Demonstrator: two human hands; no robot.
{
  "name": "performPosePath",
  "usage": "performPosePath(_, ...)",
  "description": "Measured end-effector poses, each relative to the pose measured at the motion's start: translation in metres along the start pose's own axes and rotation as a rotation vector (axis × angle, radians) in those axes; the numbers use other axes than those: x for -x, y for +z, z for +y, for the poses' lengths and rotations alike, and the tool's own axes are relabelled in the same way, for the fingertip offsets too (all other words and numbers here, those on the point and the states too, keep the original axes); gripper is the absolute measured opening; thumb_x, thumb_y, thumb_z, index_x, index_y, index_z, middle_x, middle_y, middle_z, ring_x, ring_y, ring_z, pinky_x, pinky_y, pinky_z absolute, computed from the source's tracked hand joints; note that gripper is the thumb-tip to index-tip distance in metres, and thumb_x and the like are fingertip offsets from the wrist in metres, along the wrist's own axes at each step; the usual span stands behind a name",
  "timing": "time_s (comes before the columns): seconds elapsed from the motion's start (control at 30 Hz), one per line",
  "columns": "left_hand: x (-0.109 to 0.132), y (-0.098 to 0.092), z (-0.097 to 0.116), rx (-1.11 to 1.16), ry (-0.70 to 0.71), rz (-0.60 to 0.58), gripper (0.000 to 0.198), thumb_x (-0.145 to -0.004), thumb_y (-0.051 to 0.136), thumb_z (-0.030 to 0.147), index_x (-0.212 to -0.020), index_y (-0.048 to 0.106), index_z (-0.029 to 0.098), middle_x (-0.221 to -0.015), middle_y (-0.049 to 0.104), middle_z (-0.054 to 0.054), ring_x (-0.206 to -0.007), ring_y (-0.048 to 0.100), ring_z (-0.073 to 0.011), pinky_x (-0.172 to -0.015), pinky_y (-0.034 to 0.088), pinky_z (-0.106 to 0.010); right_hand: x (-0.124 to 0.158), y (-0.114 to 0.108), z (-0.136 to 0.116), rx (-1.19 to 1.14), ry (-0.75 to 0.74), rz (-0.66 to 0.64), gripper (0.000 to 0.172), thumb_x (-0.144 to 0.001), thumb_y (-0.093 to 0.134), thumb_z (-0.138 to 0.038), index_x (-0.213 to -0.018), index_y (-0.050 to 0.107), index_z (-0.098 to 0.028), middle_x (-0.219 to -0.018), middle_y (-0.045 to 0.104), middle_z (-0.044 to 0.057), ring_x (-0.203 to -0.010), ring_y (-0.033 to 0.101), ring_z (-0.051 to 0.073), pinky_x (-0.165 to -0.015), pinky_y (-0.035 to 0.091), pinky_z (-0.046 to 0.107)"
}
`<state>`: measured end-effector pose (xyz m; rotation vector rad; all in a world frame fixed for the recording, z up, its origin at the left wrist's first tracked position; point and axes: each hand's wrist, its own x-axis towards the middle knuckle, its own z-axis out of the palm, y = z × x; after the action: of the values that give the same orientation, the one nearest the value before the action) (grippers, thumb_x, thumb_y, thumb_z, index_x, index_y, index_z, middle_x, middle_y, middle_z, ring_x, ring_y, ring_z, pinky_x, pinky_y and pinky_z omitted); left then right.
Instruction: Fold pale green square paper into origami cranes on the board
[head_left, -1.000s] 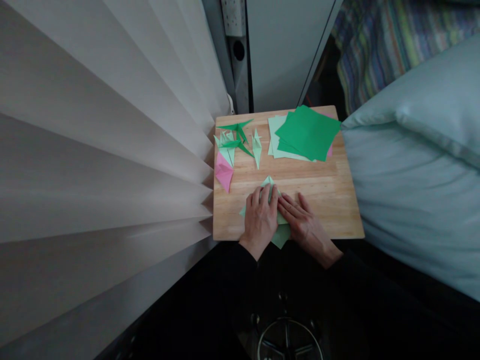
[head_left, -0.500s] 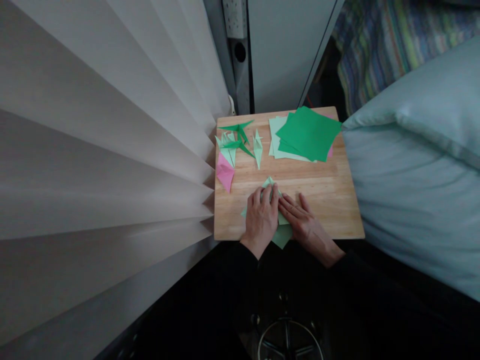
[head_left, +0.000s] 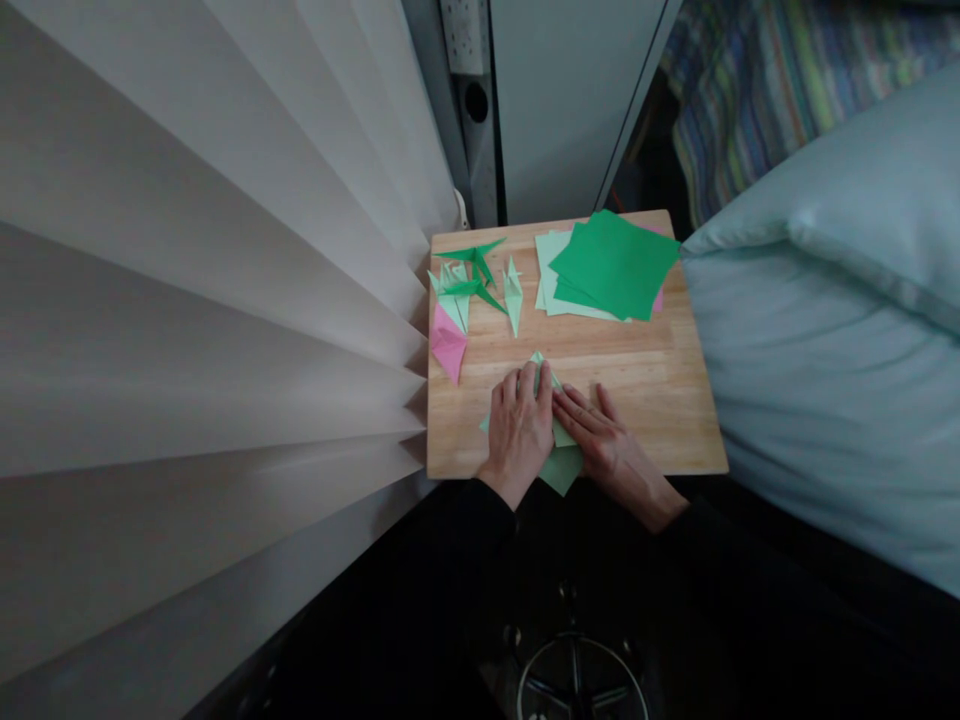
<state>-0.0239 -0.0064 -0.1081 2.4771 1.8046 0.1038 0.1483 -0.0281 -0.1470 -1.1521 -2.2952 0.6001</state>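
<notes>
A partly folded sheet of light green origami paper (head_left: 561, 470) lies on the wooden board, its lower corner jutting past the board's front edge. My left hand (head_left: 519, 425) covers its middle, fingers bent and pressed down on it; the thumb is hidden. Against the paper's right side rests my right hand (head_left: 607, 445), fingers stretched out flat and thumb spread away. Its fingertips meet the left index finger near the paper's upper tip. Both hands hide most of the folds.
On the wooden board (head_left: 660, 400), folded green pieces (head_left: 474, 285), a slim light green one (head_left: 513, 298) and a pink one (head_left: 448, 345) lie back left. Green sheets (head_left: 619, 265) are stacked back right. A pleated curtain (head_left: 300, 300) borders the left, pale bedding (head_left: 817, 330) the right.
The hands and the paper keep nearly the same pose. The whole view has shifted very slightly; the left index finger seems a touch lower along the paper's edge.
</notes>
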Motion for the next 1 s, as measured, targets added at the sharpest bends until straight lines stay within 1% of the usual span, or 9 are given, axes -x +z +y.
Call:
performPosePath(0.1, -0.002, -0.001, 0.001, -0.001, -0.011, -0.006, 0.048, -0.104, 0.038, 0.018, -0.151, 0.047, 0.013, -0.147, 0.056, -0.018, -0.124, 0.053, -0.0302, -0.098, 0.048, -0.044, 0.001, -0.005, -0.003, 0.057, -0.020, -0.084, 0.072, -0.092, 0.048, -0.004, -0.162, 0.037, -0.018, -0.162, 0.045, 0.015, -0.153, 0.038, 0.033, -0.125, 0.026, 0.069)
performPosePath(0.27, -0.004, -0.003, 0.000, -0.028, -0.008, -0.029, 0.049, -0.104, 0.039, 0.019, -0.152, 0.046, 0.012, -0.143, 0.057, -0.019, -0.121, 0.054, -0.0302, -0.093, 0.048, -0.043, 0.000, -0.007, -0.004, 0.076, -0.023, -0.100, 0.076, -0.086, 0.049, 0.001, -0.160, 0.041, -0.015, -0.161, 0.047, 0.018, -0.153, 0.038, 0.034, -0.125, 0.027, 0.069)
performPosePath(0.37, -0.006, -0.005, -0.001, -0.039, -0.011, -0.046, 0.049, -0.104, 0.039, 0.018, -0.153, 0.045, 0.013, -0.145, 0.056, -0.018, -0.121, 0.054, -0.0299, -0.092, 0.048, -0.044, 0.000, -0.002, -0.001, 0.060, -0.036, -0.020, 0.063, -0.095, 0.044, -0.008, -0.155, 0.049, -0.023, -0.158, 0.051, 0.012, -0.147, 0.047, 0.033, -0.122, 0.033, 0.064)
performPosePath(0.5, -0.010, -0.008, -0.002, -0.052, -0.018, -0.057, 0.049, -0.104, 0.038, 0.017, -0.152, 0.046, 0.013, -0.145, 0.056, -0.017, -0.120, 0.054, -0.0302, -0.090, 0.048, -0.044, 0.000, 0.005, 0.005, 0.108, -0.071, 0.098, 0.051, -0.103, 0.033, -0.024, -0.144, 0.060, -0.035, -0.154, 0.056, 0.003, -0.136, 0.058, 0.032, -0.107, 0.043, 0.060)
performPosePath(0.63, -0.013, -0.011, -0.003, -0.061, -0.029, -0.062, 0.049, -0.103, 0.040, 0.017, -0.152, 0.046, 0.014, -0.142, 0.057, -0.017, -0.117, 0.054, -0.0302, -0.088, 0.047, -0.044, 0.001, 0.008, 0.006, 0.080, -0.050, 0.083, 0.046, -0.104, 0.037, -0.028, -0.139, 0.065, -0.035, -0.155, 0.054, 0.003, -0.136, 0.058, 0.034, -0.105, 0.045, 0.063)
performPosePath(0.77, -0.017, -0.011, -0.006, -0.063, -0.033, -0.048, 0.048, -0.104, 0.038, 0.018, -0.151, 0.046, 0.014, -0.138, 0.059, -0.017, -0.115, 0.053, -0.0304, -0.087, 0.047, -0.044, 0.001, 0.005, 0.005, 0.050, -0.014, 0.059, 0.048, -0.104, 0.034, -0.026, -0.142, 0.062, -0.036, -0.155, 0.056, 0.001, -0.139, 0.055, 0.031, -0.112, 0.042, 0.060)
performPosePath(0.83, -0.020, -0.010, -0.008, -0.052, -0.042, -0.047, 0.049, -0.103, 0.039, 0.018, -0.152, 0.046, 0.014, -0.137, 0.059, -0.017, -0.115, 0.053, -0.0307, -0.086, 0.047, -0.044, 0.001, 0.002, 0.002, 0.052, -0.010, 0.019, 0.051, -0.101, 0.038, -0.019, -0.146, 0.059, -0.031, -0.156, 0.055, 0.005, -0.143, 0.051, 0.031, -0.118, 0.038, 0.060)
performPosePath(0.9, -0.021, -0.009, -0.012, -0.035, -0.047, -0.048, 0.050, -0.103, 0.040, 0.018, -0.152, 0.046, 0.015, -0.138, 0.058, -0.017, -0.115, 0.054, -0.0311, -0.087, 0.047, -0.045, 0.001, -0.001, -0.001, 0.064, -0.023, -0.029, 0.058, -0.095, 0.044, -0.008, -0.151, 0.054, -0.021, -0.157, 0.053, 0.013, -0.148, 0.046, 0.032, -0.123, 0.033, 0.065)
performPosePath(1.0, -0.022, -0.010, -0.016, -0.011, -0.063, -0.032, 0.049, -0.102, 0.040, 0.017, -0.150, 0.046, 0.014, -0.140, 0.058, -0.018, -0.117, 0.054, -0.0316, -0.089, 0.047, -0.045, 0.001, -0.004, -0.004, 0.100, -0.032, -0.065, 0.066, -0.090, 0.046, 0.001, -0.154, 0.049, -0.012, -0.157, 0.051, 0.019, -0.152, 0.041, 0.032, -0.124, 0.029, 0.070)
